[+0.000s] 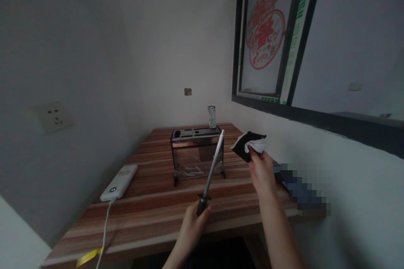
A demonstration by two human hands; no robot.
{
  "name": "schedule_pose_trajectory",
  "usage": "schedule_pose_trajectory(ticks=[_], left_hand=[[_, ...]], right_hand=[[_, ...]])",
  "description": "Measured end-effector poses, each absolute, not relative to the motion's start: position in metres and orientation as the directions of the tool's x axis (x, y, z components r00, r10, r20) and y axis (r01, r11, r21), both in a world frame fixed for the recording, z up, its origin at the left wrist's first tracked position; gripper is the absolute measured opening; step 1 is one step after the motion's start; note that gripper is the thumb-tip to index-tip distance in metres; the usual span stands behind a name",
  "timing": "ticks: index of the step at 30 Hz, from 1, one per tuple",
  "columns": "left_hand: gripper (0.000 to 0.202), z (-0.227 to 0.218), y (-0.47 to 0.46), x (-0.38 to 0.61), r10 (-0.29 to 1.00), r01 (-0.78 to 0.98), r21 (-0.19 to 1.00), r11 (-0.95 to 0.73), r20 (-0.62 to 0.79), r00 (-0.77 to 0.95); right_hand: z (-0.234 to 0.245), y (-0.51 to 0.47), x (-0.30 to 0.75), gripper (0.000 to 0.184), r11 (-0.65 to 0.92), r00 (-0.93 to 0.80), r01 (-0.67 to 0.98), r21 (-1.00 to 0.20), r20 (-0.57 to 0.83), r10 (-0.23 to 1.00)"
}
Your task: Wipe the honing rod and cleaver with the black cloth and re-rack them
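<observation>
My left hand (193,223) is closed round the black handle of a long steel sharpening rod (214,164), which slants up and to the right, its tip just in front of a clear knife-block holder (197,153) with a black slotted top. My right hand (261,168) is raised to the right of the rod, pinching a black and white cloth (248,143). Rod and cloth are apart.
A striped wooden table (151,206) fills a corner between two white walls. A white power bank (119,182) with a cable lies at the left. A small packet (211,116) stands at the back. A dark object, partly blurred out (303,189), lies at the right edge. A dark-framed window (271,33) is on the right wall.
</observation>
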State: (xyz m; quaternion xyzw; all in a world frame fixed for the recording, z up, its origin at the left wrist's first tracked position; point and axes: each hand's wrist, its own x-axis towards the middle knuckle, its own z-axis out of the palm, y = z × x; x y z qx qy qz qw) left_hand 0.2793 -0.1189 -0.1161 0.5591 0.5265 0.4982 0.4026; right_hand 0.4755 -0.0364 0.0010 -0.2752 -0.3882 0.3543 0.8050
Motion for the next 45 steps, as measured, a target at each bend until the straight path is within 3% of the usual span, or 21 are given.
schedule_pose_trajectory(ticks=[4,10,16,22,31,35,40,45], left_hand=[[0.053,-0.117,-0.122,0.279,0.988,0.092,0.990,-0.103,0.113,-0.109],[0.054,-0.108,-0.129,0.279,0.987,0.069,0.987,-0.145,0.149,-0.064],[0.049,-0.103,-0.131,0.279,0.973,0.198,0.961,-0.193,0.214,-0.089],[0.036,-0.103,-0.130,0.279,0.957,0.319,0.907,-0.274,0.292,-0.007],[0.045,-0.107,-0.128,0.279,0.964,0.251,0.932,-0.260,0.264,0.016],[0.049,-0.110,-0.125,0.279,0.979,0.194,0.961,-0.198,0.185,0.080],[0.031,-0.113,-0.124,0.279,0.971,0.265,0.934,-0.238,0.221,0.092],[0.028,-0.111,-0.124,0.280,0.972,0.268,0.935,-0.233,0.229,0.045]], right_hand=[[-0.042,-0.053,0.449,0.035,0.431,0.330,-0.399,-0.809,0.312,0.891],[-0.072,-0.078,0.423,0.038,0.296,0.198,-0.362,-0.884,0.238,0.951],[-0.068,-0.089,0.411,0.037,0.284,0.128,-0.314,-0.906,0.256,0.958],[-0.063,-0.098,0.404,0.031,0.337,0.067,-0.263,-0.904,0.331,0.941],[-0.050,-0.111,0.401,0.029,0.368,0.017,-0.173,-0.914,0.371,0.929],[-0.050,-0.111,0.400,0.028,0.354,0.047,-0.185,-0.917,0.352,0.935],[-0.050,-0.112,0.398,0.026,0.374,0.069,-0.170,-0.912,0.367,0.927],[-0.047,-0.115,0.396,0.025,0.391,0.075,-0.143,-0.909,0.384,0.920]])
